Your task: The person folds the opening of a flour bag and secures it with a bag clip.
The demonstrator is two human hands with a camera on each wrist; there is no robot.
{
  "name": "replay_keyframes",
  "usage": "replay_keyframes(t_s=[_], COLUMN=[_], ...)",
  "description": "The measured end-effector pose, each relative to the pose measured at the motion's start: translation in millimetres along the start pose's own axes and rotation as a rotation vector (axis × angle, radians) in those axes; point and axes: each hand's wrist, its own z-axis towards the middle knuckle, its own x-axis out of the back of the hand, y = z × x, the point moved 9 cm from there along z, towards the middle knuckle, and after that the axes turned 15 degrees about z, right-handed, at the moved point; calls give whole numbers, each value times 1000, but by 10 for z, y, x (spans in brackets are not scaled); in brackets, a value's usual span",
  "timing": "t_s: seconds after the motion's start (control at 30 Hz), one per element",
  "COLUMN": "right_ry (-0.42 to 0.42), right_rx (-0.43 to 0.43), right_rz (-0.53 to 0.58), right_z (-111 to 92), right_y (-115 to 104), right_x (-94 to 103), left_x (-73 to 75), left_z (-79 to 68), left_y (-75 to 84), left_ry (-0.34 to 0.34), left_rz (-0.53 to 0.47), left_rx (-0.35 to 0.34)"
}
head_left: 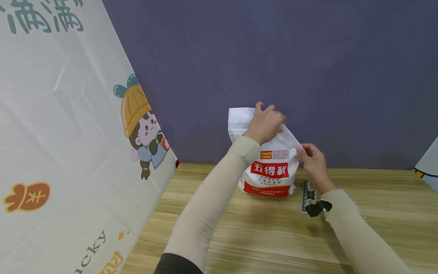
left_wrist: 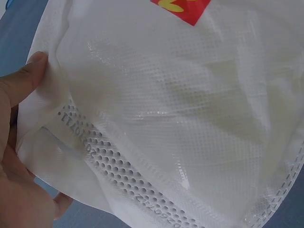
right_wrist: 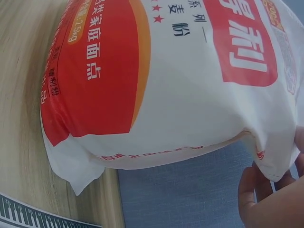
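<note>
A white and red flour bag (head_left: 270, 175) stands on the wooden table against the dark backdrop, its upper part drawn up and folded over. My left hand (head_left: 265, 123) grips the bag's top edge; in the left wrist view its thumb (left_wrist: 33, 71) lies on the white plastic and other fingers pass behind it. At the bag's upper right corner, my right hand (head_left: 313, 163) pinches the white plastic between thumb and fingers. The right wrist view shows the printed side of the bag (right_wrist: 190, 95) and that corner in the fingers. The bag's back is hidden.
A black ruler-like strip with white marks (head_left: 305, 196) lies on the wooden table (head_left: 260, 236) right of the bag, below my right hand. A printed white sheet (head_left: 68, 133) borders the table on the left. The dark backdrop (head_left: 191, 76) rises behind the bag.
</note>
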Motion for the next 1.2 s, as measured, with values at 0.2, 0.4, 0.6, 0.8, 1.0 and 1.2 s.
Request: replay_keyframes(t_s=[0.2, 0.4, 0.6, 0.8, 1.0, 1.2], right_ry=[-3, -1, 6, 20, 16, 19], right_rx=[-19, -35, -29, -49, -39, -30], right_rz=[-14, -1, -22, -32, -42, -22], right_z=[-9, 9, 1, -3, 1, 7], right_y=[15, 54, 61, 87, 98, 105], right_x=[17, 32, 54, 86, 103, 114], left_x=[10, -10, -10, 5, -13, -28], left_z=[-11, -9, -4, -16, -19, -7], left_y=[-7, -18, -21, -28, -28, -23], left_ry=[25, 28, 28, 35, 27, 22], left_rz=[2, 10, 18, 20, 28, 36], left_rx=[6, 13, 14, 20, 22, 21])
